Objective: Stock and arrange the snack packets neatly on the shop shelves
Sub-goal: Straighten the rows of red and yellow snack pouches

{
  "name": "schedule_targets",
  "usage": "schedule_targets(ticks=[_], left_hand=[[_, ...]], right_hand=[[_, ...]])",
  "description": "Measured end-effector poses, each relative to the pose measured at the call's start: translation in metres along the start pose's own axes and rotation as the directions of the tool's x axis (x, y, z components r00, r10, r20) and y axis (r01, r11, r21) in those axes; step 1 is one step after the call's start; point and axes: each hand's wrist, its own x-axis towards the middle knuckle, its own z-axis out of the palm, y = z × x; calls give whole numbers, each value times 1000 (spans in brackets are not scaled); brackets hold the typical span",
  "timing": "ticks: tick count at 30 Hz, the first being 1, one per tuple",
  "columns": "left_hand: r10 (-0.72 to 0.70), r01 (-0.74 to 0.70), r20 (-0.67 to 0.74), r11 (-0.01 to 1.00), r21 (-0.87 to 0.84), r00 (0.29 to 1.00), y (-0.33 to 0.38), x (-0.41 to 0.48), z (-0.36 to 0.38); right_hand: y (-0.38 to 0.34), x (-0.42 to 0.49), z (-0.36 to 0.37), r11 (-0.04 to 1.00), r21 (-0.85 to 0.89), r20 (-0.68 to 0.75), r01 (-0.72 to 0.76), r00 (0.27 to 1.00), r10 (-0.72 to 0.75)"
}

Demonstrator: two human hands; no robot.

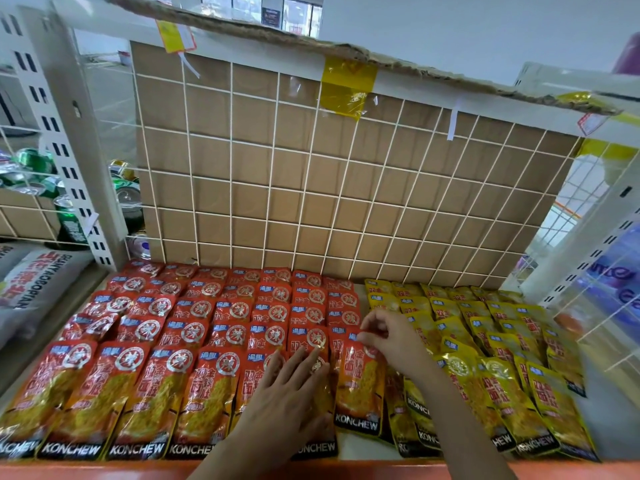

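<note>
Red Konchew snack packets [194, 327] lie in overlapping rows across the left and middle of the shelf. Yellow packets [491, 344] fill the right part. My left hand [291, 393] lies flat with straight fingers on a front-row red packet, pressing it down. My right hand [388, 336] pinches the top edge of the rightmost front red packet [360, 386], which sits at the border between the red and yellow rows.
A white wire grid backed by cardboard [311, 188] closes the shelf's rear. Green drink cans [69, 216] stand on the neighbouring shelf at left. Grey sacks [31, 289] lie lower left. An orange shelf edge [346, 469] runs along the front.
</note>
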Motion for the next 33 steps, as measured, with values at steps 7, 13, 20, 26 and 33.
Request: schedule_targets(ticks=[7, 13, 20, 26, 33], left_hand=[[-11, 11, -2, 999, -40, 1000, 1, -1, -3], [6, -9, -36, 996, -83, 999, 9, 4, -14], [117, -118, -20, 992, -43, 993, 30, 13, -5], [102, -101, 46, 994, -35, 994, 30, 13, -2], [81, -78, 76, 996, -42, 994, 31, 13, -5]], right_hand=[[-5, -17, 18, 966, -254, 19, 43, 999, -39], [16, -46, 12, 885, -465, -200, 29, 970, -136], [30, -62, 24, 788, -616, -69, 29, 994, -90], [23, -66, 18, 745, -666, -46, 33, 995, -84], [30, -68, 15, 791, -606, 22, 88, 995, -94]])
